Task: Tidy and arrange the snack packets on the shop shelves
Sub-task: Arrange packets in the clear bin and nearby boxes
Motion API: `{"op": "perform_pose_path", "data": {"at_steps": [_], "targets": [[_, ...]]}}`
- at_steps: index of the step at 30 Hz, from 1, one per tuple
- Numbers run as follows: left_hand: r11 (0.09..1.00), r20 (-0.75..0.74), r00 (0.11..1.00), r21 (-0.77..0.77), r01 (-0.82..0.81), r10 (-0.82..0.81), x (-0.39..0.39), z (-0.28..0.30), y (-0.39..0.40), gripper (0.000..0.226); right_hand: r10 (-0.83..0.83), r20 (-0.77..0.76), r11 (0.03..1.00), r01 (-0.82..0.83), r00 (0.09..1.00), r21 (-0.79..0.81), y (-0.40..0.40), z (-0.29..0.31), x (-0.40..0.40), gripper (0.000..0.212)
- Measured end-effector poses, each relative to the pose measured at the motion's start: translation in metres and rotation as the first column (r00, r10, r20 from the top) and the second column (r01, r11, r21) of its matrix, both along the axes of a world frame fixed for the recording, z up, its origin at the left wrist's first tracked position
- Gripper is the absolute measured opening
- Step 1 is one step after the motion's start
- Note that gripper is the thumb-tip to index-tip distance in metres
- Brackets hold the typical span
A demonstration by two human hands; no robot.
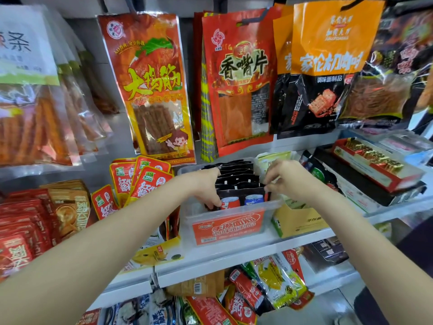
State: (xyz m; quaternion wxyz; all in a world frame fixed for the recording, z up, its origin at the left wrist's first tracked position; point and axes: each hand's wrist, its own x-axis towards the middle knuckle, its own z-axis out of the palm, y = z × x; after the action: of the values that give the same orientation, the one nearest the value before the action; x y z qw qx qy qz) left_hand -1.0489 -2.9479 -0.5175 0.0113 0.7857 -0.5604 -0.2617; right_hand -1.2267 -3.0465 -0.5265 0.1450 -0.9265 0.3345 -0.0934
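Packets (236,184), small and black, stand in rows in the clear tub (230,221) between my hands. My left hand (206,186) curls round the front ones; my right hand (284,177) pinches their tops. They look light and slippery, so I'd grip the stiff top seams.

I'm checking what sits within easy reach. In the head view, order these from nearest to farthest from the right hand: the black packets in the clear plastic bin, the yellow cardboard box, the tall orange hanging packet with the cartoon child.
From the right hand:
1. Black packets in the clear plastic bin: at its fingertips.
2. Yellow cardboard box: just below, on the shelf.
3. Tall orange hanging packet with the cartoon child: up and left.
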Motion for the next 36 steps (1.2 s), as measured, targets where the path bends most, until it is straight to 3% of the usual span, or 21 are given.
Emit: {"op": "perform_pose_path", "data": {"at_steps": [3, 5, 7, 11, 15, 17, 21, 25, 27, 30, 32, 36], "targets": [[0.999, 0.057, 0.998, 0.025, -0.026, 0.025, 0.008, 0.006, 0.006, 0.066, 0.036, 0.028, 0.999, -0.037, 0.999, 0.009, 0.004, -0.002, 0.001, 0.012], [0.999, 0.176, 0.984, 0.036, -0.036, 0.030, 0.016, 0.009, 0.010, 0.054, 0.047, 0.020, 0.997, -0.046, 0.999, -0.063, 0.004, -0.005, 0.004, 0.012], [0.998, 0.224, 0.974, 0.050, -0.049, 0.037, 0.020, 0.009, 0.013, 0.059, 0.066, 0.036, 0.989, -0.060, 0.997, -0.137, 0.004, -0.006, 0.010, 0.012], [0.997, 0.117, 0.991, 0.037, -0.063, 0.059, 0.022, -0.002, 0.009, 0.062, 0.139, 0.067, 0.985, -0.132, 0.988, -0.111, 0.007, -0.005, 0.029, 0.011], [0.992, -0.117, 0.988, -0.068, -0.107, 0.099, 0.016, -0.005, 0.008, 0.050, 0.086, 0.023, 0.993, -0.084, 0.996, -0.089, 0.002, -0.009, 0.030, 0.012], [0.986, -0.182, 0.971, -0.038, -0.163, 0.154, 0.016, 0.000, 0.011, 0.053, 0.075, 0.057, 0.995, -0.071, 0.996, -0.067, 0.000, -0.009, 0.022, 0.017], [0.977, -0.163, 0.963, 0.044, -0.209, 0.213, 0.024, 0.001, 0.014, 0.049, 0.145, 0.146, 0.983, -0.160, 0.979, 0.093, 0.010, -0.001, 0.004, 0.025], [0.963, -0.319, 0.909, 0.069, -0.260, 0.268, 0.020, 0.007, 0.016, 0.043, 0.161, 0.104, 0.981, -0.171, 0.981, 0.091, 0.016, -0.001, -0.002, 0.021], [0.966, -0.173, 0.953, -0.021, -0.257, 0.250, 0.014, 0.016, 0.017, 0.042, 0.093, 0.168, 0.991, -0.108, 0.981, 0.082, 0.013, -0.001, -0.009, 0.017], [0.951, -0.019, 0.979, -0.234, -0.202, 0.203, 0.002, 0.022, 0.017, 0.061, 0.005, 0.257, 0.994, -0.033, 0.966, 0.103, 0.011, 0.001, -0.026, 0.010], [0.938, 0.052, 0.989, -0.328, -0.115, 0.140, -0.013, 0.023, 0.014, 0.054, -0.059, 0.288, 0.995, 0.034, 0.956, 0.090, 0.008, 0.003, -0.037, 0.012], [0.921, 0.019, 1.000, -0.390, -0.006, 0.015, -0.042, 0.019, -0.001, 0.044, -0.227, 0.262, 0.964, 0.254, 0.938, -0.075, -0.008, 0.008, -0.069, 0.023]]}}
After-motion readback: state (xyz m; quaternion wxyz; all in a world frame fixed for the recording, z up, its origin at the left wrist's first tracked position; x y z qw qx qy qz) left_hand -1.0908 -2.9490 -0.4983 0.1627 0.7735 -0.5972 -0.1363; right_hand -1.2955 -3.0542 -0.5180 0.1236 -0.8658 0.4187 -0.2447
